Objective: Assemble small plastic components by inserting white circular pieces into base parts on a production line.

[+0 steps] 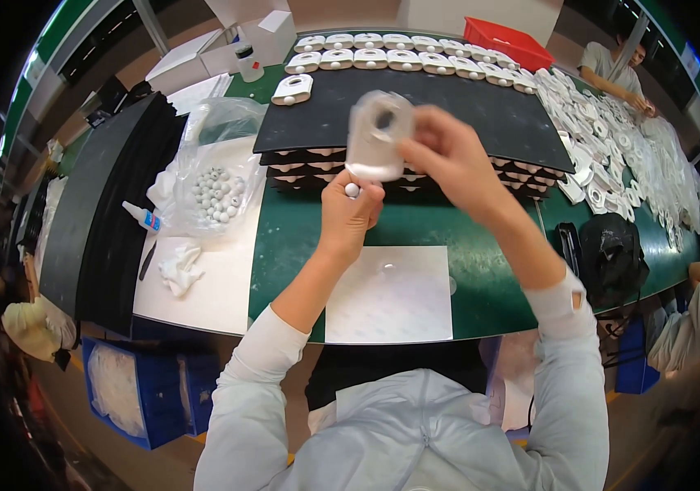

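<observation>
My right hand (455,159) pinches a white plastic housing (364,147) with a round hole near its top; motion blurs the part. Just below its lower edge, my left hand (347,217) is closed, with a small white ball (352,190) showing at the top between thumb and fingers. Whether the housing touches the left hand is hard to tell. Both hands are raised over the green table, in front of a stack of black boards (415,110). Similar white housings (370,59) stand in rows on the top board, and a single one (292,90) is at its left.
At left, a clear bag (217,222) holds several white balls, near a glue bottle (142,217) and crumpled tissue (180,268). A white sheet (388,304) lies before me. Loose white parts (591,135) are heaped at right, by a red bin (510,45), a black bag (614,252) and another person (612,69).
</observation>
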The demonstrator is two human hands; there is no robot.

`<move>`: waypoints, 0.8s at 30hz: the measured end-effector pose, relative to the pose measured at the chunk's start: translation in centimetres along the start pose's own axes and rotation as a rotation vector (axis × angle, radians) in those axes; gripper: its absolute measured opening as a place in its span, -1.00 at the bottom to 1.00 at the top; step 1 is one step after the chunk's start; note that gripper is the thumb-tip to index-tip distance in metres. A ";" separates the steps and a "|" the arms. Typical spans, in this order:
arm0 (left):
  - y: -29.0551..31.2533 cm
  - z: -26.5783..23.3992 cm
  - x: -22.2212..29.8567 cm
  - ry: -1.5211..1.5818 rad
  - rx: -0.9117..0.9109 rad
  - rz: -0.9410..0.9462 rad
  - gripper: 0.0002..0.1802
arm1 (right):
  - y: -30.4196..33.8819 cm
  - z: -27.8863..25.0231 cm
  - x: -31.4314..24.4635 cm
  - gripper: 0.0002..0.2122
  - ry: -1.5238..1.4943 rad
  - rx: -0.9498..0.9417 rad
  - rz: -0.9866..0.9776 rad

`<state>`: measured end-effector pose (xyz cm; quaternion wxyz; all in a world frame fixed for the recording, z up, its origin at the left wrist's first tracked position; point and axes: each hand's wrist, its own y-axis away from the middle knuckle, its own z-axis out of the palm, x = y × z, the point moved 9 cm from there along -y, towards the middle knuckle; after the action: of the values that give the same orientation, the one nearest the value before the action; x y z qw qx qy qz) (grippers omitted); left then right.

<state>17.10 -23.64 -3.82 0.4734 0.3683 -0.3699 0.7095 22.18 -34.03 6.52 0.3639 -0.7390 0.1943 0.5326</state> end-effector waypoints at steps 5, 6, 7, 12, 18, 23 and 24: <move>0.1 0.0 -3.6 0.266 -0.026 -0.435 -0.56 | -10.1 -1.1 2.5 -0.74 0.256 0.107 0.130; 0.2 -0.1 -4.4 0.324 0.026 -0.503 -0.56 | -12.2 -1.1 4.1 -0.79 0.304 0.060 0.214; 0.5 -0.4 -5.2 0.383 0.080 -0.573 -0.54 | -13.6 -0.9 5.4 -0.83 0.353 0.011 0.300; 0.8 -0.8 -5.3 0.505 0.100 -0.604 -0.62 | -16.7 0.2 7.6 -0.86 0.298 0.110 0.387; 1.0 0.9 -4.5 0.455 0.079 -0.631 -0.57 | -16.6 -2.1 8.5 -0.81 0.266 0.165 0.398; 0.7 -0.1 -4.2 0.520 0.016 -0.580 -0.55 | -12.1 -5.9 4.8 -0.77 0.233 0.128 0.227; 0.6 -0.2 -4.5 0.526 0.024 -0.577 -0.57 | -10.8 -8.5 2.9 -0.78 0.439 0.175 0.056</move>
<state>17.71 -25.40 -7.93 0.7278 0.2682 -0.1087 0.6217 35.99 -32.91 8.85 0.3606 -0.7970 0.3348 0.3503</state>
